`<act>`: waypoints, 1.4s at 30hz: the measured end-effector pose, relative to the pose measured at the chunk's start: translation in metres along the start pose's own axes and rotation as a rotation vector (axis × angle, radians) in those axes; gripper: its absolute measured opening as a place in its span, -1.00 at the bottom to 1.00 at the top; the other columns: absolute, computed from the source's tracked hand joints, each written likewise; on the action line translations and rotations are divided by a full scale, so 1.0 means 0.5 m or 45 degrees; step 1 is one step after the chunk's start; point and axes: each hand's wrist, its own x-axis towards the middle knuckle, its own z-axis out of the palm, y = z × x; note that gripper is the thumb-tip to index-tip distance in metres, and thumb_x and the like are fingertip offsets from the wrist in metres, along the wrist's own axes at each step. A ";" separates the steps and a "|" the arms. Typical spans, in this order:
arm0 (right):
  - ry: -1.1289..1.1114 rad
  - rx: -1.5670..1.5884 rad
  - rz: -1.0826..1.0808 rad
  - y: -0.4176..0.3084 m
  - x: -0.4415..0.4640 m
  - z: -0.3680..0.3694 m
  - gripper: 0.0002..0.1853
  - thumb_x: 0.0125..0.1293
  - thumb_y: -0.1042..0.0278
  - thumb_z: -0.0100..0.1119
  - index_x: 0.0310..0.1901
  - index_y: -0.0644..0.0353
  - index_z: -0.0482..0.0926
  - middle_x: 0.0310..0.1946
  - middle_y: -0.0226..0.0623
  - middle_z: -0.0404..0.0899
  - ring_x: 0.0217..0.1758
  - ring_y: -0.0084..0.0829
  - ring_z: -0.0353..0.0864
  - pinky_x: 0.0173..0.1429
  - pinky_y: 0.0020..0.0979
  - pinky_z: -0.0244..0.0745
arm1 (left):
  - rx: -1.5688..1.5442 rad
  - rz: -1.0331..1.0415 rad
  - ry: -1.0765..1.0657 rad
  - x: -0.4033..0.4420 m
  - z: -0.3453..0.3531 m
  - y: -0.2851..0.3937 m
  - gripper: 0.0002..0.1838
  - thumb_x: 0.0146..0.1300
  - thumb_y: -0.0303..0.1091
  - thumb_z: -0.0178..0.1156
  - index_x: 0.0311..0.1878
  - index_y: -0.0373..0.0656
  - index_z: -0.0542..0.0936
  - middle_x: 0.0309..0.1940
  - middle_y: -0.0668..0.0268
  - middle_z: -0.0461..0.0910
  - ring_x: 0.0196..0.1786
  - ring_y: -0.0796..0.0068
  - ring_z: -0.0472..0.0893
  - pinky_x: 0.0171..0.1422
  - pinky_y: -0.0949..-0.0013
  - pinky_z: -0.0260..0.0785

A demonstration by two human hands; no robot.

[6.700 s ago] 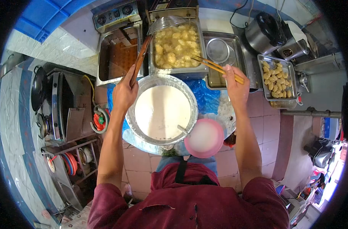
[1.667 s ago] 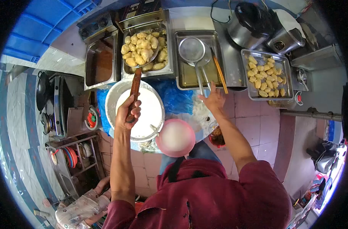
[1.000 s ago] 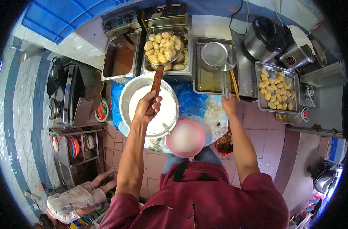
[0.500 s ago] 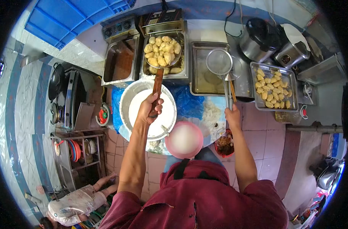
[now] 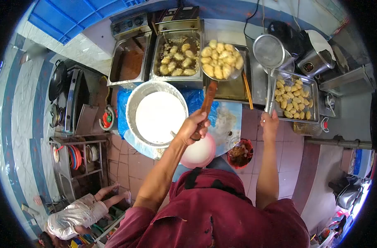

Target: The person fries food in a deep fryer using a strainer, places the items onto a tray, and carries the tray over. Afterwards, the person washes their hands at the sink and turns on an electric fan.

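My left hand (image 5: 193,127) grips the wooden handle of a large skimmer (image 5: 209,99). Its basket is heaped with pale yellow fried pieces (image 5: 222,60) and hangs over the metal tray (image 5: 234,90) right of the fryer. Browned pieces float in the oil of the fryer (image 5: 177,77). My right hand (image 5: 270,124) is closed on the metal handles of a round mesh strainer (image 5: 269,51), held above the counter, with a second round utensil partly hidden behind it. Chopsticks (image 5: 248,91) lie across the tray's right edge.
A large bowl of white batter (image 5: 157,118) and a pink bowl (image 5: 199,151) stand on the near table. More pieces fill a tray (image 5: 295,97) at the right. A red basket (image 5: 240,153) is near the floor. Another person (image 5: 79,215) is at the lower left.
The loaded skimmer has moved right, from over the fryer to over the metal tray. My right hand has lifted the strainer off that tray and carried it right. The chopsticks stay on the tray.
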 end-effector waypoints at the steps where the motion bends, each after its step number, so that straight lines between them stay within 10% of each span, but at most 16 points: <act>1: -0.008 0.027 0.006 -0.007 -0.001 -0.003 -0.91 0.17 0.49 0.06 -0.28 0.13 0.41 -0.59 -0.50 0.34 -0.67 -0.72 0.23 -0.64 -0.65 0.08 | -0.040 -0.027 -0.016 0.003 0.001 -0.014 -0.76 0.42 -0.19 -0.05 0.05 -0.05 0.34 -0.50 0.36 0.40 -0.71 0.65 0.32 -0.71 0.56 0.24; 25: -0.271 -0.162 0.037 0.019 -0.044 0.140 -0.95 0.20 0.51 0.01 -0.30 0.17 0.41 -0.63 -0.54 0.32 -0.64 -0.71 0.22 -0.59 -0.60 0.08 | 0.136 -0.196 0.136 0.065 -0.122 -0.174 -0.69 0.43 -0.17 -0.06 0.10 -0.13 0.34 -0.38 0.28 0.50 -0.54 0.47 0.53 -0.54 0.43 0.40; 30: -0.441 -0.237 -0.071 0.044 -0.053 0.226 -0.80 0.25 0.37 0.06 -0.11 0.19 0.49 -0.59 -0.49 0.40 -0.58 -0.65 0.33 -0.50 -0.53 0.23 | 1.009 0.537 0.594 0.114 -0.139 -0.106 -0.53 0.35 -0.07 0.10 0.16 -0.21 0.44 -0.27 0.32 0.52 -0.20 0.47 0.57 -0.09 0.39 0.43; 39: -0.679 -0.296 0.064 0.000 -0.136 0.378 -0.74 0.29 0.24 0.09 -0.07 0.18 0.52 -0.60 -0.36 0.51 -0.53 -0.44 0.50 -0.36 -0.35 0.41 | 0.204 0.482 0.434 0.138 -0.044 0.066 -0.80 0.36 -0.22 0.08 -0.28 -0.14 0.50 -0.43 0.39 0.56 -0.43 0.61 0.49 -0.36 0.50 0.32; 42: -0.548 -0.543 -0.339 0.000 -0.109 0.407 -0.76 0.32 0.18 0.09 -0.16 0.19 0.51 -0.54 -0.23 0.57 -0.46 -0.31 0.59 -0.33 -0.29 0.44 | 0.237 0.688 0.639 0.136 -0.084 0.096 -0.84 0.38 -0.29 0.03 -0.28 -0.15 0.45 -0.47 0.32 0.57 -0.47 0.53 0.55 -0.41 0.47 0.39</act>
